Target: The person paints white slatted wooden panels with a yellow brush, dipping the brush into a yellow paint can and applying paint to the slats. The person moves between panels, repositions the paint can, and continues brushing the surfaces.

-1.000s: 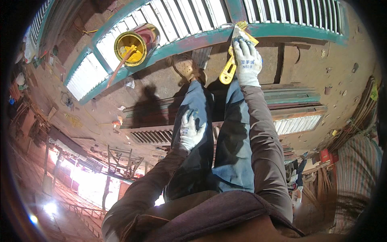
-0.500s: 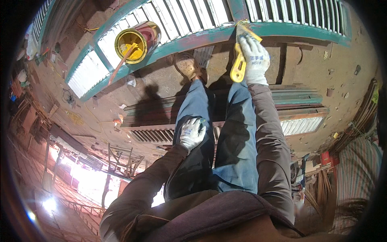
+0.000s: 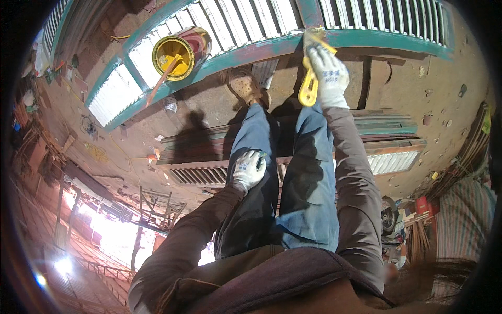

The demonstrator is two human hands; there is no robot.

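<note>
The right hand (image 3: 328,73), in a white knit glove with grey marks on the fingers, is closed around a flat scraper with a smooth yellow plastic handle (image 3: 308,89). The fingers are bent and close together, and they point to the far side. The handle has a hole near its round end and sticks out left of the hand. The thin blade reaches the edge of a long green wooden shutter (image 3: 251,54) with white slats, just near a green crossbar (image 3: 309,14). A yellow edge shows past the fingers; I cannot tell what it belongs to.

The left hand (image 3: 250,170), in a white glove too, rests on the left leg of the worn blue jeans (image 3: 246,128). Its fingers bend down, but the tips are hard to see, so I cannot tell how far open it is or if it holds anything.

To the far left, a round metal can (image 3: 198,43) sits on the shutter. Thick yellow paste (image 3: 180,68) is inside, and a thin brown stick (image 3: 163,79) leans out of it.
</note>
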